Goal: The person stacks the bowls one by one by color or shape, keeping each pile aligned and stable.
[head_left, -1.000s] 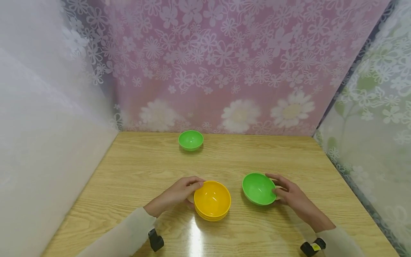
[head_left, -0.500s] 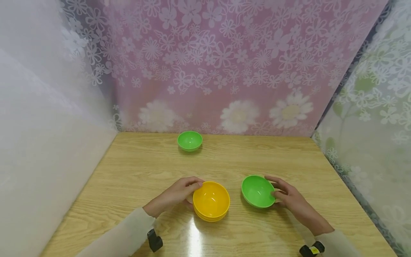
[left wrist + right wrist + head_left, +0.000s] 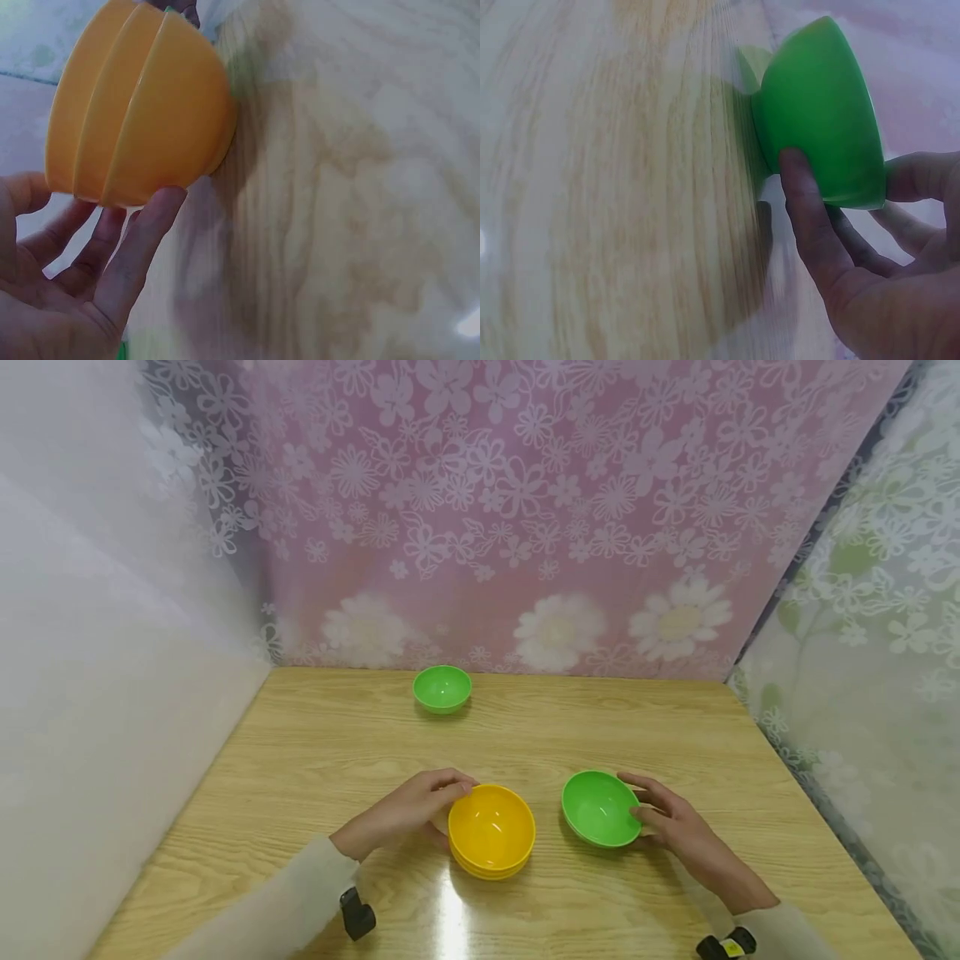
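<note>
My left hand holds a stack of yellow bowls by its left side, with the thumb at the rim. In the left wrist view, three nested yellow bowls show as stepped bands, the fingers spread along their rims and outer wall. To the right, my right hand grips a green bowl by its right side. Seen from the right wrist, that green bowl has the thumb over its rim and a finger against its outer wall. A gap of bare wood separates the two held items.
Another green bowl stands upright at the back of the wooden table, left of centre. Behind it hangs a pink flowered curtain. Pale sheets close off the left and right sides.
Both hands keep their holds and stay almost still. The green bowl in the right hand sits very slightly nearer to me, while the whole head view has shifted a little.
</note>
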A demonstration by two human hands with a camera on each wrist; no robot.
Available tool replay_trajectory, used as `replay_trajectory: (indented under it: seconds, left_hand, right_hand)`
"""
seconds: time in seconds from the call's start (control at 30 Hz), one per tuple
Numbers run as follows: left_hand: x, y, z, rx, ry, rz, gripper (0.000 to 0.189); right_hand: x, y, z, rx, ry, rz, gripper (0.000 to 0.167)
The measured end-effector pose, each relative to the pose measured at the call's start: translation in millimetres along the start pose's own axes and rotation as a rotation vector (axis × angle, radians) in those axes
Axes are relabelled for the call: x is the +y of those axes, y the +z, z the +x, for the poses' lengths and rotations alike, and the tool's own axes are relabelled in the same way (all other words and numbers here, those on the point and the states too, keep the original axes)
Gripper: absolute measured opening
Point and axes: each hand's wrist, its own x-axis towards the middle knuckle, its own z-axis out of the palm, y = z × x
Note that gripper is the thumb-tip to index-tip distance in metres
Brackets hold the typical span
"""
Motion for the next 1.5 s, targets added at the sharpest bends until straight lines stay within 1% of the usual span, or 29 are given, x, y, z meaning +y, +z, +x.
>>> replay_trajectory:
  seconds: [0.1, 0.23, 0.3, 0.43, 0.57, 0.67, 0.73, 0.8, 0.93, 1.13, 1.23, 1.37, 1.5]
  left_hand:
    - [2.9, -10.0, 4.9, 0.028, -0.004, 0.018, 0.049]
    - [8.3, -28.0, 15.9, 0.107, -0.026, 0.046, 0.049]
    - [10.3, -39.0, 22.8, 0.153, -0.037, 0.059, 0.049]
    - [13.2, -64.1, 37.3, 0.272, -0.049, 0.082, 0.05]
    - [13.4, -88.1, 52.6, 0.399, -0.041, 0.047, 0.051]
    - [12.5, -103.1, 65.1, 0.485, -0.029, 0.02, 0.055]
    - [11.9, -111.4, 73.9, 0.531, -0.026, 0.003, 0.057]
    - [11.9, -117.4, 82.4, 0.562, -0.032, -0.009, 0.059]
    - [13.9, -121.7, 96.3, 0.589, -0.069, -0.051, 0.062]
    - [18.0, -116.3, 109.2, 0.596, -0.128, -0.078, 0.063]
    - [17.8, -114.2, 112.8, 0.584, -0.149, -0.108, 0.062]
    - [15.7, -111.9, 116.2, 0.588, -0.161, -0.156, 0.057]
    - [14.6, -109.5, 118.8, 0.578, -0.155, -0.154, 0.055]
  right_hand:
    - [1, 1, 0.1, 0.0, 0.003, 0.008, 0.066]
    - [1, 3, -0.4, 0.004, 0.0, 0.019, 0.065]
    - [1, 3, -0.9, 0.007, 0.0, 0.021, 0.064]
    - [2, 4, -1.7, 0.009, 0.001, 0.024, 0.065]
    - [2, 4, -2.2, 0.005, 0.01, 0.031, 0.066]
    - [2, 3, -1.9, -0.002, 0.005, 0.016, 0.065]
    - [2, 2, -0.9, -0.001, -0.004, 0.005, 0.063]
    - [2, 2, 0.2, -0.003, -0.013, -0.008, 0.062]
    - [0, 2, 1.8, -0.005, -0.014, -0.008, 0.061]
    - [-2, 2, 3.0, 0.003, -0.009, -0.003, 0.062]
    - [-3, 2, 3.9, 0.006, -0.01, -0.007, 0.061]
    - [-2, 2, 5.0, 0.001, -0.008, -0.005, 0.061]
    - [0, 3, 5.3, 0.003, -0.006, -0.006, 0.06]
